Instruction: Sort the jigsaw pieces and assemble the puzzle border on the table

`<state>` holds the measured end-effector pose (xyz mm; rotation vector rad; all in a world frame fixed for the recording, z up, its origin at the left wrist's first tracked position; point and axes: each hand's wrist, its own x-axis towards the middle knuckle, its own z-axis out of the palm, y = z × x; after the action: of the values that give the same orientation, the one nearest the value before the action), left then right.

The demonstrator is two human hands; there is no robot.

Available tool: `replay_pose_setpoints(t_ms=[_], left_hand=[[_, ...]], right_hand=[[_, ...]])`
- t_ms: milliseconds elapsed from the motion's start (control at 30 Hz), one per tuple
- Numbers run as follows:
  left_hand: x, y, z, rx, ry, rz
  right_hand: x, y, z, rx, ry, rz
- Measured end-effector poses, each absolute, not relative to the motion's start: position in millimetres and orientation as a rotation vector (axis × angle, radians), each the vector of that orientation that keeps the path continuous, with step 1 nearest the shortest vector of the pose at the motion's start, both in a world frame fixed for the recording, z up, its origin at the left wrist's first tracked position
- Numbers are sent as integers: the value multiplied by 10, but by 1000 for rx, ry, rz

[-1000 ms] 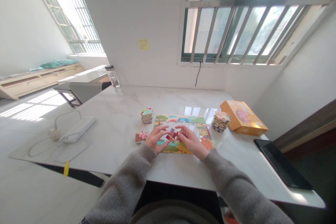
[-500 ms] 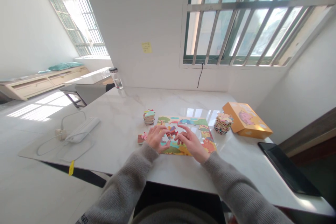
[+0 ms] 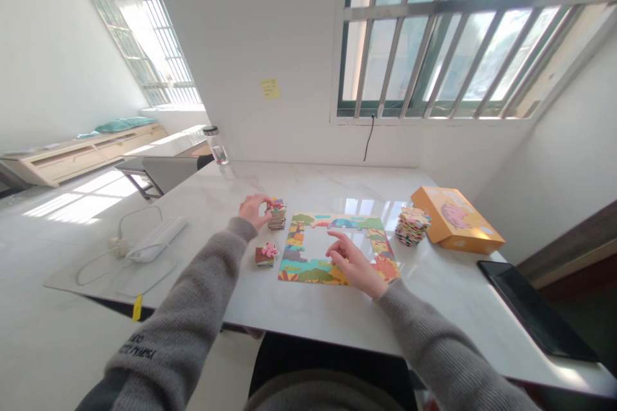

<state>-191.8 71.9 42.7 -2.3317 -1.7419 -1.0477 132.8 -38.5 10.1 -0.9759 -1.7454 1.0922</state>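
Note:
My left hand [image 3: 254,209] is at the left stack of puzzle pieces [image 3: 276,221]. Its thumb and index finger curve into a pinch on a colourful puzzle piece [image 3: 277,204] at the top of that stack. My right hand [image 3: 354,263] hovers over the jigsaw puzzle frame [image 3: 313,275], index finger stretched out and the other fingers loosely bent, with nothing visible in it. Joined border pieces ring a white middle in the frame. A small pile with a pink pig piece [image 3: 266,253] lies left of the puzzle.
Right of the puzzle stands a taller stack of pieces [image 3: 412,227], beside an orange box [image 3: 457,218]. A black tablet [image 3: 535,311] lies along the right edge. A bottle [image 3: 216,146] stands at the back left; a white power strip [image 3: 157,241] with cable lies at the left.
My left hand has moved left and away from the puzzle to the left stack, carrying the colourful piece that was between both hands. My right hand stays over the puzzle.

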Motion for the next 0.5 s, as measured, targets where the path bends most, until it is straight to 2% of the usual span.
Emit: replay_pose_setpoints(t_ms=[233,367,500], left_hand=[[-1894,707,369,-2341,-1758,-937],[-1670,559,425,-2345,-1574,-1053],[-1160,326,443,-2603,-1300,-1168]], right_hand=[[1366,-387,117,-973,-1773,1100],[1414,-386,147,-969,-1840,1002],[1507,-368,175,-930,-1927,800]])
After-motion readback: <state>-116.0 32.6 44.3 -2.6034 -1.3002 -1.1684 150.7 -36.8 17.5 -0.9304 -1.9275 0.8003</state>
